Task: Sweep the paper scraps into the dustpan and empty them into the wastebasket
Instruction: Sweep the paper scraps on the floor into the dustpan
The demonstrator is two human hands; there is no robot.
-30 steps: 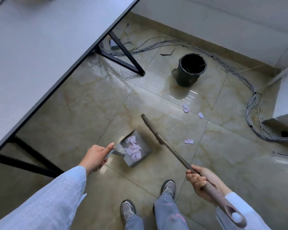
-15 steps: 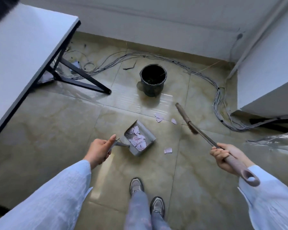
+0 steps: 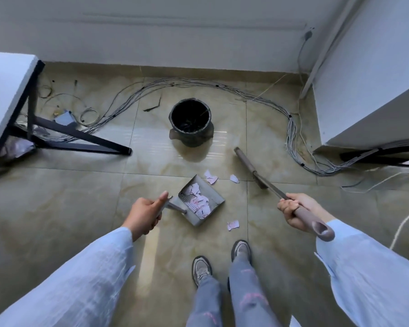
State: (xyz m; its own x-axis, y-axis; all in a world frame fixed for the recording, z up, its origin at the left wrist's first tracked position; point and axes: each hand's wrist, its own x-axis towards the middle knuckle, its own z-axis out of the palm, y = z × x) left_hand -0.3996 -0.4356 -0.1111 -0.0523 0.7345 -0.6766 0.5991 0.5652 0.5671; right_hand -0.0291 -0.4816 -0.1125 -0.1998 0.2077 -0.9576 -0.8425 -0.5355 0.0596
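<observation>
The left hand [image 3: 145,212] is closed around the dustpan handle [image 3: 175,207], thumb laid along the top, which looks meant to keep the dustpan [image 3: 201,201] level so its load of paper scraps [image 3: 198,200] stays against the back wall. The pan seems to hover just above the floor, though I cannot tell whether its lip touches the tiles. The right hand [image 3: 294,210] is wrapped tightly about the broom [image 3: 281,195] near the handle's top end, the shaft slanting away so the head sits beyond the loose scraps, probably ready to draw them back toward the pan. Three stray pieces remain: two [image 3: 211,177] just past the pan's far edge and one [image 3: 233,225] beside its near corner. The wastebasket [image 3: 190,122] stands open farther ahead, near the cable bundle [image 3: 291,128] along the wall.
</observation>
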